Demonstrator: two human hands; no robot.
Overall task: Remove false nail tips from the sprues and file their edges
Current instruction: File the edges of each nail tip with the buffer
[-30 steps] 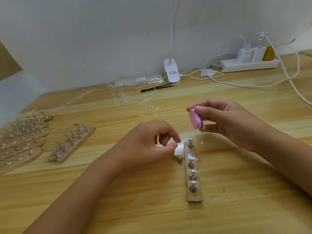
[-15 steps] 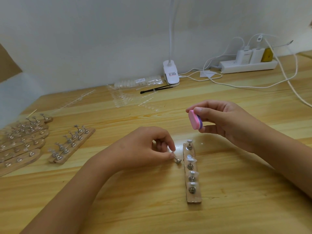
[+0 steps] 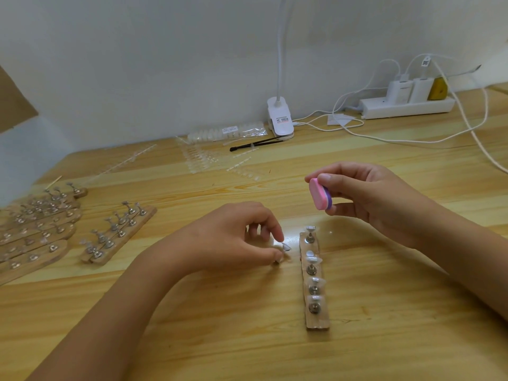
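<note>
Down low over the tabletop (image 3: pixel 220 339), we've got our left hand (image 3: pixel 233 237) pinching one clear nail tip (image 3: pixel 285 247), just beside one wooden strip (image 3: pixel 317 323) carrying four metal stands (image 3: pixel 311 268). Our right hand (image 3: pixel 368 199) grips one pink-and-purple file block (image 3: pixel 319 195), up above that strip's far end.

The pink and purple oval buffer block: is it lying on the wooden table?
No, the right hand grips the pink and purple oval buffer block above the wooden table.

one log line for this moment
left hand: pinches peg beside wooden strip | right hand: holds pink file block, raised, apart from peg
</note>
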